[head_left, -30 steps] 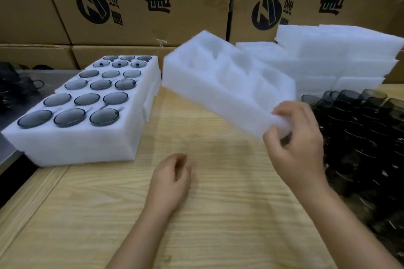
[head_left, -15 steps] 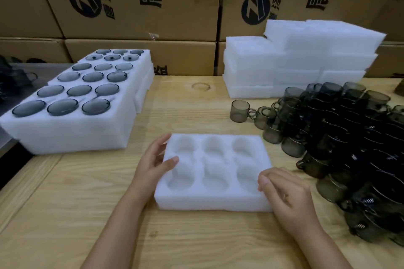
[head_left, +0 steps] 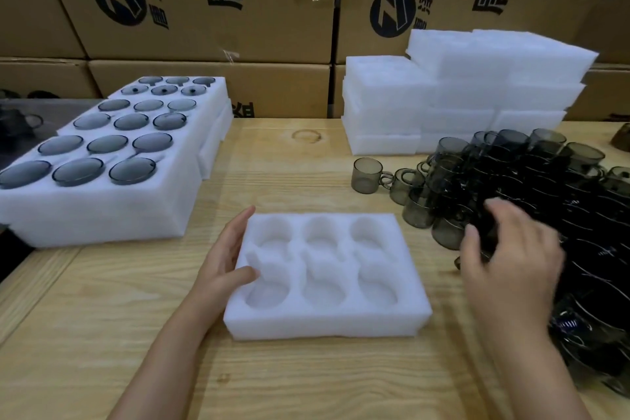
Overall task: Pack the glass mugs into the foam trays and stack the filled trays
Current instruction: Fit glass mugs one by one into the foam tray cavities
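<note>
An empty white foam tray [head_left: 412, 290] with six round pockets lies flat on the wooden table [head_left: 102, 334] in front of me. My left hand [head_left: 225, 259] rests against its left edge, fingers straight, thumb on the rim. My right hand [head_left: 511, 259] hovers blurred over the near edge of a big heap of dark smoky glass mugs [head_left: 562, 201] at the right, fingers spread and slightly bent, holding nothing I can see. One mug [head_left: 368, 175] stands apart at the heap's left. Filled foam trays [head_left: 102, 204] with mugs in their pockets are stacked at the left.
A pile of empty foam trays [head_left: 477, 85] stands at the back right. Cardboard boxes [head_left: 211, 3] form a wall behind the table. At the far left the table ends beside a dark surface [head_left: 20, 126] with more dark glassware.
The empty tray came down from the air onto the table. My right hand then left its right edge and moved out over the mug heap. My left hand stays at the tray's left side.
</note>
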